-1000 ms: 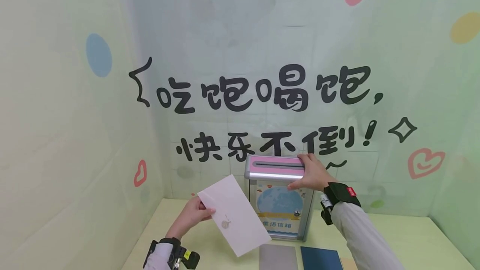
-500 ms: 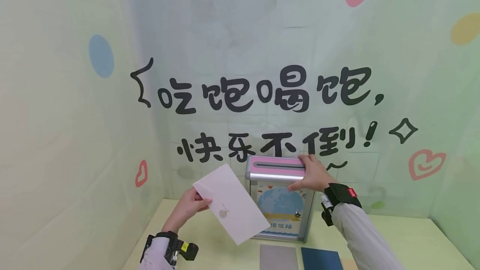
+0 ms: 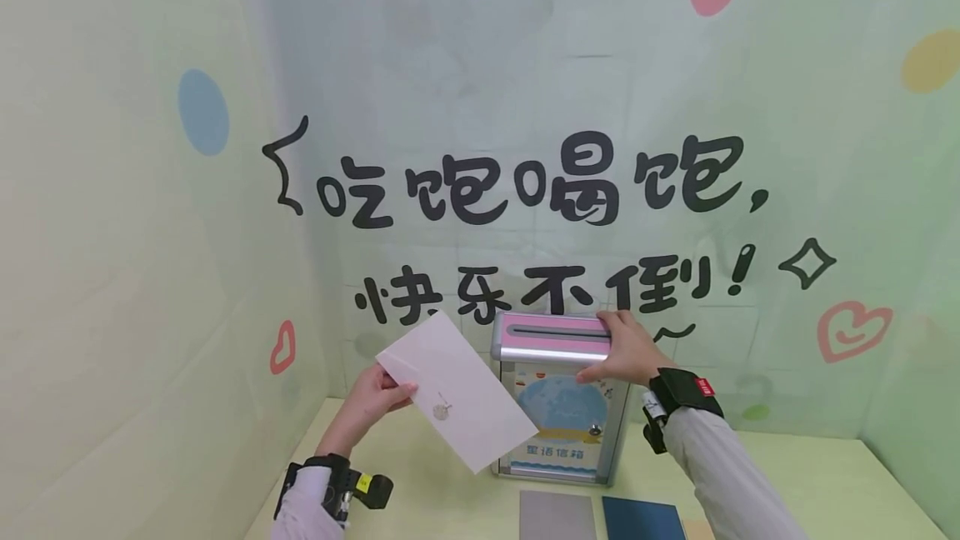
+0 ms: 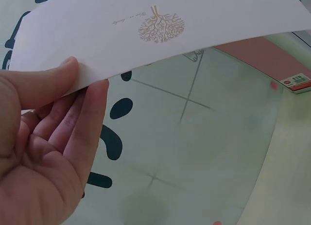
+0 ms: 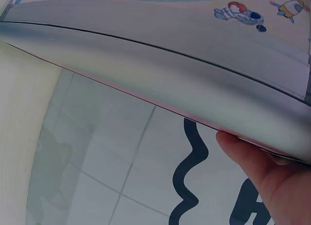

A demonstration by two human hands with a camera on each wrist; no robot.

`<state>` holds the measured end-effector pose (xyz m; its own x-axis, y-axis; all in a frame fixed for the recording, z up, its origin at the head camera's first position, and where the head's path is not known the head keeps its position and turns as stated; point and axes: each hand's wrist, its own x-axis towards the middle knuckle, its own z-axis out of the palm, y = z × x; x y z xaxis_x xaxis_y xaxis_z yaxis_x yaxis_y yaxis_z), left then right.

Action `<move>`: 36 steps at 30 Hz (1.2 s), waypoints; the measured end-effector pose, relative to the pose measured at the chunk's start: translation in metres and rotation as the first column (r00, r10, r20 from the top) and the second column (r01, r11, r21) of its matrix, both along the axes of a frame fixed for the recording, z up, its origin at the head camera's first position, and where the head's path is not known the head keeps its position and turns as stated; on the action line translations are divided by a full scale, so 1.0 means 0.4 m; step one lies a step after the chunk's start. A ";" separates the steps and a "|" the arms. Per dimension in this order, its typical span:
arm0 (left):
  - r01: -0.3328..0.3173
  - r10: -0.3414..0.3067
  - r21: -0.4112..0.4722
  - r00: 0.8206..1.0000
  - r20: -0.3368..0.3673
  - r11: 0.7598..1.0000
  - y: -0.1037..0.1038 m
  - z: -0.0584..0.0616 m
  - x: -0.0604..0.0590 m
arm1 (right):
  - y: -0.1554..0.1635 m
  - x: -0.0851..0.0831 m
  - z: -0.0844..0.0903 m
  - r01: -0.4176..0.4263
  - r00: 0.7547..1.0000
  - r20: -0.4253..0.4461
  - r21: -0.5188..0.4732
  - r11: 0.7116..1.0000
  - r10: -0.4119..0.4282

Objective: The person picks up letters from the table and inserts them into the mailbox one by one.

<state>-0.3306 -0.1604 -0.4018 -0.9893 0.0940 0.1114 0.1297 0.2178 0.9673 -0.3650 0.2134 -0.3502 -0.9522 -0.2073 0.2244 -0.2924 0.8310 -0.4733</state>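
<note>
My left hand [image 3: 367, 407] pinches a white envelope [image 3: 461, 402] at its left edge, thumb on the face toward me and fingers behind. The envelope is held up, tilted, and overlaps the lower left of the letter box [image 3: 558, 407] in the head view. A gold tree print [image 4: 161, 28] shows on it in the left wrist view. The letter box stands upright, with a pink top [image 3: 555, 321], a dark slot and a lock on its front. My right hand [image 3: 633, 348] grips the box's top right corner, fingers over the top and thumb on the front.
On the pale table [image 3: 780, 490], in front of the box, lie a flat grey item [image 3: 557, 515] and a dark blue one [image 3: 643, 518]. A tan edge [image 3: 699, 530] shows beside the blue one. The printed wall [image 3: 465, 90] rises close behind the box.
My left hand has raised the envelope and shifted it slightly left, exposing more of the box's lower front. The right hand keeps its hold on the box corner.
</note>
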 end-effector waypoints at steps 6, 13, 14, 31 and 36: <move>0.008 -0.007 0.010 1.000 -0.011 1.000 -0.003 0.029 -0.006 | 0.002 0.001 0.002 0.001 1.000 -0.004 0.003 1.000 -0.001; 0.007 -0.008 -0.017 0.999 -0.033 1.000 -0.009 0.066 -0.022 | 0.000 -0.003 0.003 0.006 1.000 -0.009 0.008 1.000 -0.006; 0.003 -0.004 -0.026 0.999 -0.037 1.000 -0.010 0.070 -0.024 | 0.000 -0.004 0.003 0.008 1.000 -0.009 0.007 1.000 -0.008; 0.056 -0.057 -0.011 0.995 -0.085 0.998 -0.035 0.127 -0.040 | -0.002 -0.006 0.002 0.010 1.000 0.000 -0.001 1.000 -0.010; 0.047 -0.047 -0.006 0.995 -0.088 0.999 -0.037 0.143 -0.038 | 0.000 -0.009 0.001 0.011 1.000 -0.002 0.002 1.000 -0.011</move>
<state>-0.3460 -0.1752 -0.3444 -0.9702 0.1409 0.1970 0.2241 0.2136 0.9509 -0.3687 0.2136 -0.3497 -0.9540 -0.1973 0.2258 -0.2841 0.8352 -0.4708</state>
